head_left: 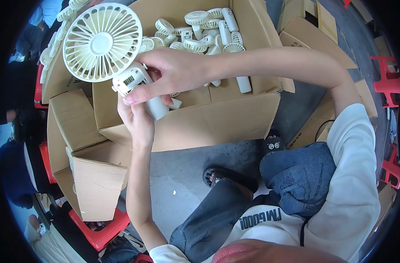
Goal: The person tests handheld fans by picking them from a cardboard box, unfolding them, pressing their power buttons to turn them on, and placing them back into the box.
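Fan [102, 44] at left, probably light and stiff, with a grille likely fragile under pressure and a smooth, perhaps slippery handle [156, 107] best for holding. Gripped by both hands: supported from the near left by the left hand [138, 118], clasped from the right by the right hand [176, 72], near a box [208, 120] of similar fans [194, 45].

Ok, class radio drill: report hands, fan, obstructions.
Left hand and right hand on white fan. Display visible. Right forearm crosses above open box.
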### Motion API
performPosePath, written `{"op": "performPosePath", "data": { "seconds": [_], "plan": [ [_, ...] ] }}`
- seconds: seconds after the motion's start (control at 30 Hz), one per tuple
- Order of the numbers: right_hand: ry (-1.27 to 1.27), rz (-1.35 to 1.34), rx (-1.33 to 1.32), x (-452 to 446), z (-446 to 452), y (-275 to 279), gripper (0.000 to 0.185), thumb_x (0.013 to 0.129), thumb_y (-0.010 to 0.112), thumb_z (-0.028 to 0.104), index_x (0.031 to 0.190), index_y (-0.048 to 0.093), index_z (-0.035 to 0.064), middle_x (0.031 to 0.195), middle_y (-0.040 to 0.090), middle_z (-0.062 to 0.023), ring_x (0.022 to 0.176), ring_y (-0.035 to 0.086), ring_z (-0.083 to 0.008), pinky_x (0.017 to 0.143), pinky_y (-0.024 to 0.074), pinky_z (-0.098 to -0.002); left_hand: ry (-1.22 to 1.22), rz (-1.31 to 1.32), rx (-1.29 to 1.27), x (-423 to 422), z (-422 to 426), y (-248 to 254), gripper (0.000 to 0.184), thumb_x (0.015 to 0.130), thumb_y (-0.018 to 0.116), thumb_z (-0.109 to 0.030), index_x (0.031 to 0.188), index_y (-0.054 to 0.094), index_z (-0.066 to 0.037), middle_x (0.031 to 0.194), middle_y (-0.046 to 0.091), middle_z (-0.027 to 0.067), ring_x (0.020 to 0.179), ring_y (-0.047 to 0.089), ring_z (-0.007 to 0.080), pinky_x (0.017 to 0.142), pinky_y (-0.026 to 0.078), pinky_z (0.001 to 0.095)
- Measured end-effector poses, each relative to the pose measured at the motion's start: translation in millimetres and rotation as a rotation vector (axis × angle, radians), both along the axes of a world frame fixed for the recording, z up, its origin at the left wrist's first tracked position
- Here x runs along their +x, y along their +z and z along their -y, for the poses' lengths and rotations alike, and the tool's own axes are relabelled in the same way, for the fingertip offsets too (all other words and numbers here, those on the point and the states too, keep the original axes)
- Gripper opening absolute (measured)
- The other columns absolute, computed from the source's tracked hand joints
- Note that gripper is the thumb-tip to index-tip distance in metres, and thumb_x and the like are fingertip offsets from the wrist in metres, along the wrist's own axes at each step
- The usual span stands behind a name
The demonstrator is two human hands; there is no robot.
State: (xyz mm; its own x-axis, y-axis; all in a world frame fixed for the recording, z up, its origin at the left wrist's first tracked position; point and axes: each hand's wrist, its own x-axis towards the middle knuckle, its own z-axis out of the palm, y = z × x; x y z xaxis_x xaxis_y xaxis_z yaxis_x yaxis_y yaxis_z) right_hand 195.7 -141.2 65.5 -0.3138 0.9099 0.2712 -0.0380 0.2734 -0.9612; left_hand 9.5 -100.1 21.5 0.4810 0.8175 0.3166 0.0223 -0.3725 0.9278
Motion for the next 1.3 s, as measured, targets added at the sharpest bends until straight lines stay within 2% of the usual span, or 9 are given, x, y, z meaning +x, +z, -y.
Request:
{"op": "performPosePath", "data": {
  "seconds": [0.17, 0.3, 0.43, 0.57, 0.67, 0.8, 0.97, 1.07, 1.3],
  "plan": [
    [0.011, 0.018, 0.009, 1, -2, -1, 0.058, 0.081, 0.069, 0.047, 0.109, 0.057, -0.0025, 0.076, 0.065, -0.01, 0.051, 0.062, -0.0128, 0.048, 0.0504, -0.0223, 0.034, -0.009, -0.044, 1, 4, 1, 0.037, 0.099, 0.04, -0.031, 0.12, 0.044, -0.001, 0.112, 0.054, 0.0122, 0.097, 0.058, 0.0199, 0.078, 0.051, 0.033],
    [0.051, 0.034, 0.005, 1, -1, -1, 0.054, 0.084, 0.066, 0.043, 0.11, 0.056, -0.0026, 0.08, 0.066, -0.0108, 0.051, 0.062, -0.0135, 0.048, 0.0512, -0.0225, -0.035, 0.092, -0.027, 1, 5, 3, 0.037, 0.1, 0.046, -0.03, 0.118, 0.049, 0.002, 0.106, 0.058, 0.0082, 0.093, 0.056, 0.013, 0.08, 0.046, 0.0276],
    [0.05, -0.118, 0.022, 1, -2, 6, 0.05, 0.087, 0.064, 0.039, 0.113, 0.055, -0.0027, 0.087, 0.066, -0.0117, 0.053, 0.063, -0.0139, 0.047, 0.0509, -0.0215, -0.046, -0.009, -0.054, 5, 7, 13, 0.043, 0.098, 0.042, -0.035, 0.121, 0.042, 0.001, 0.104, 0.056, 0.0143, 0.082, 0.06, 0.0207, 0.067, 0.052, 0.0338],
    [0.002, -0.219, 0.025, 7, -11, 12, 0.055, 0.086, 0.063, 0.046, 0.114, 0.056, -0.0008, 0.092, 0.067, -0.0084, 0.069, 0.066, -0.0145, 0.061, 0.0534, -0.0255, -0.34, 0.113, -0.161, 17, 9, 24, 0.049, 0.097, 0.043, -0.038, 0.122, 0.041, 0.003, 0.098, 0.056, 0.0158, 0.066, 0.057, 0.0199, 0.057, 0.049, 0.0333],
    [-0.293, -0.539, 0.389, 2, -31, 17, 0.047, 0.09, 0.06, 0.035, 0.117, 0.055, -0.0032, 0.091, 0.064, -0.0099, 0.078, 0.065, -0.0174, 0.067, 0.0555, -0.0345, -0.305, 0.146, -0.148, 20, 11, 23, 0.052, 0.095, 0.043, -0.04, 0.124, 0.04, 0.004, 0.095, 0.055, 0.0172, 0.059, 0.053, 0.0195, 0.051, 0.047, 0.0327],
    [0.005, -0.696, 0.301, 11, -32, 21, 0.056, 0.085, 0.066, 0.025, 0.13, 0.041, 0.0016, 0.109, 0.061, -0.0124, 0.104, 0.059, -0.0185, 0.088, 0.0492, -0.0326, -0.37, 0.264, -0.222, 22, 10, 25, 0.037, 0.098, 0.046, -0.027, 0.118, 0.043, 0.004, 0.094, 0.059, 0.0168, 0.06, 0.057, 0.0187, 0.053, 0.048, 0.0288],
    [-0.077, -0.455, 0.342, 16, -22, 24, 0.056, 0.093, 0.06, 0.029, 0.134, 0.034, 0.0005, 0.112, 0.057, -0.0091, 0.108, 0.054, -0.0136, 0.092, 0.0446, -0.0293, -0.319, 0.226, -0.219, 22, 12, 23, 0.037, 0.098, 0.045, -0.026, 0.118, 0.043, 0.004, 0.094, 0.06, 0.0169, 0.061, 0.057, 0.0182, 0.053, 0.049, 0.0286],
    [-0.275, -0.375, 0.429, 11, -27, 20, 0.054, 0.081, 0.075, 0.032, 0.12, 0.054, -0.0004, 0.106, 0.065, -0.0092, 0.099, 0.062, -0.0141, 0.088, 0.0497, -0.0273, -0.316, 0.212, -0.217, 22, 13, 24, 0.036, 0.098, 0.046, -0.027, 0.117, 0.044, 0.004, 0.094, 0.06, 0.0168, 0.06, 0.057, 0.0177, 0.053, 0.049, 0.0286],
    [-0.269, -0.386, 0.447, 11, -30, 17, 0.055, 0.08, 0.076, 0.031, 0.119, 0.054, -0.0008, 0.106, 0.066, -0.0097, 0.099, 0.063, -0.0153, 0.088, 0.0501, -0.0278, -0.332, 0.196, -0.216, 22, 12, 26, 0.035, 0.098, 0.047, -0.028, 0.11, 0.047, 0.005, 0.091, 0.06, 0.0152, 0.06, 0.057, 0.0171, 0.053, 0.049, 0.0291]
  ]
}}
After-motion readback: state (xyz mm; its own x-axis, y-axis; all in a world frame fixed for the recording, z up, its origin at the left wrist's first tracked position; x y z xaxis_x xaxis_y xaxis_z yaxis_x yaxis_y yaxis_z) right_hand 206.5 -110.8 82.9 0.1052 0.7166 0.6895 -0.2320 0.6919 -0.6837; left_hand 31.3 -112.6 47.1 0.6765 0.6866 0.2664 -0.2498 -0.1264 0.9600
